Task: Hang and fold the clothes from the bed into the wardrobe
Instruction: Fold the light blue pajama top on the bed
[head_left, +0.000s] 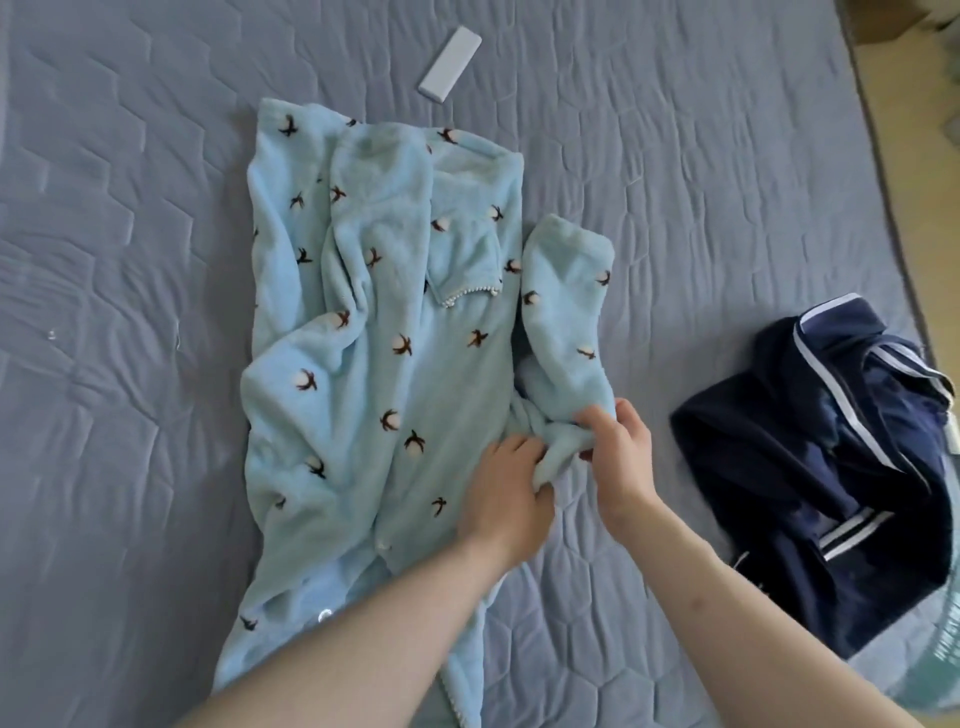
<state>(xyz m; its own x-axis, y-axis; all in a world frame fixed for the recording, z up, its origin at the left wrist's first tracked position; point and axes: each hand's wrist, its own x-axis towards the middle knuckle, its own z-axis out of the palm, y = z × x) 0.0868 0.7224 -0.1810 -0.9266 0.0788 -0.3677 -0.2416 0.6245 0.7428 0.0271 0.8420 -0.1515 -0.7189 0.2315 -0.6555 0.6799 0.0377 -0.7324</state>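
Observation:
A light blue fleece pyjama top (374, 332) with small dark cotton-flower prints lies spread on the grey-blue quilted bed (130, 260). Its right sleeve (566, 312) is bent upward beside the body. My left hand (506, 493) pinches the bunched fabric at the base of that sleeve. My right hand (621, 452) grips the same fold from the right, fingers curled into the cloth. A dark navy garment (831, 467) with white stripes lies crumpled on the bed to the right.
A white rectangular remote-like object (449, 65) lies on the bed beyond the top. The bed's right edge (904, 218) curves down the right side, with pale floor beyond it. A teal round object (935, 654) shows at the lower right.

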